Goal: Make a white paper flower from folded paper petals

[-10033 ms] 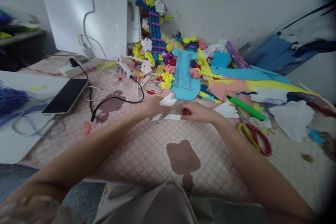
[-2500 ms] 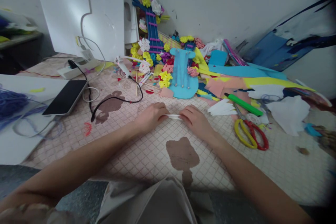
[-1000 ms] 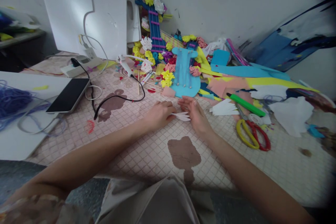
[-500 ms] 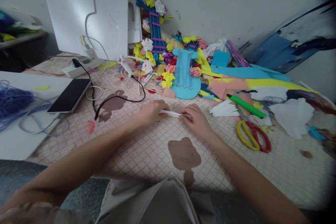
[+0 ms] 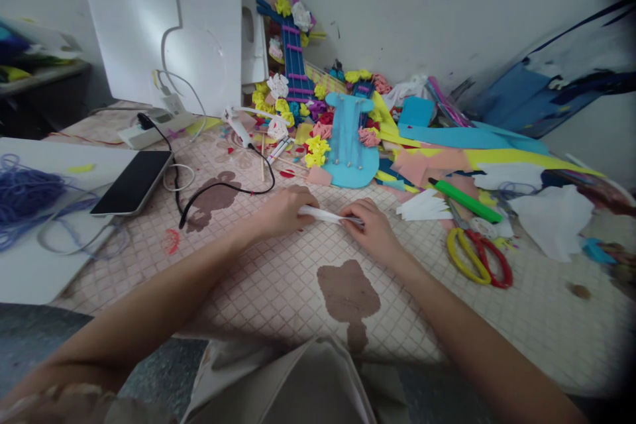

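Paper strip (image 5: 324,214), white: near frame centre, stretched straight (one second ago, right end loose, fanned). Left hand (image 5: 287,212): knuckles up, grasping left end. Right hand (image 5: 371,230): fingers bent, pinching near right end.

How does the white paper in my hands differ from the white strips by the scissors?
The paper is held by the left hand and right hand; the strips lie apart, touched by neither. The paper looks gathered into one narrow band; the strips fan out. Both are white.
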### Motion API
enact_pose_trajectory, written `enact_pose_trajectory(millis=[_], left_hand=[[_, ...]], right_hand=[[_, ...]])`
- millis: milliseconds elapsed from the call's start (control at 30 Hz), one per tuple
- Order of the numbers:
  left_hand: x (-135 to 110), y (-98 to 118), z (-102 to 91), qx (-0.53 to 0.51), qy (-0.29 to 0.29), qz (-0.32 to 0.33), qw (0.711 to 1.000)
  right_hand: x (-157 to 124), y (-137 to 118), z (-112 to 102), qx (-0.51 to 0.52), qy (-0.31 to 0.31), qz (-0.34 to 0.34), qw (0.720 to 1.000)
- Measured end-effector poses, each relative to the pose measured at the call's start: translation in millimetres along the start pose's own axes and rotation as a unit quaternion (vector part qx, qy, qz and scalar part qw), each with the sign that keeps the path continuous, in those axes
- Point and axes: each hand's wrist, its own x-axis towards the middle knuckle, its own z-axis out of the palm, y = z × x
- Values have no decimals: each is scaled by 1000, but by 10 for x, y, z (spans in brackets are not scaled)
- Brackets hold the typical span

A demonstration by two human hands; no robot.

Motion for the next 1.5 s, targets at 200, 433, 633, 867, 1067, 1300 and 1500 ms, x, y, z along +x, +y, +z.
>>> enact_pose_trajectory(millis=[200, 433, 633, 867, 1067, 1300, 1500], left_hand=[[38, 166, 91, 86, 4, 34, 996], [42, 62, 139, -25, -1, 29, 999], [38, 51, 155, -29, 4, 40, 999], [63, 164, 147, 22, 8, 12, 1000], [77, 199, 144, -16, 9, 3, 1000], [71, 208, 120, -60, 11, -44, 997], [74, 194, 144, -69, 13, -39, 997]], right_hand=[[-2, 14, 14, 4, 7, -2, 1000], [3, -19, 15, -7, 5, -15, 1000], [76, -93, 120, -33, -12, -29, 999], [76, -114, 107, -59, -27, -21, 998], [64, -108, 14, -62, -23, -32, 997], [-146, 441, -938, -132, 122, 99, 979], [-780, 1157, -1850, -301, 13, 259, 918]])
